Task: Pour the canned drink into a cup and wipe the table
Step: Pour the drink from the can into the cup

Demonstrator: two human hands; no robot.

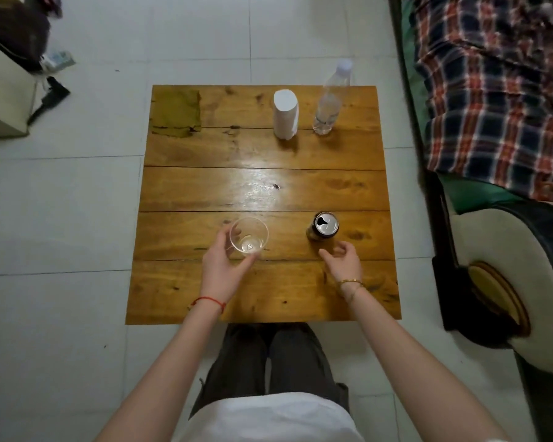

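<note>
A clear plastic cup (249, 237) stands upright on the wooden table (262, 189), near its front left. My left hand (219, 266) grips the cup from the near side, thumb and fingers curled round its wall. An opened dark drink can (323, 225) stands to the right of the cup. My right hand (344, 260) hovers just in front of the can, fingers loosely curved and apart from it, holding nothing. A green-yellow cloth (176, 113) lies flat on the far left corner of the table.
A white roll of paper (286, 114) and a clear water bottle (329, 103) stand at the far side of the table. A sofa with a plaid blanket (498, 100) runs along the right. White tile floor surrounds the table.
</note>
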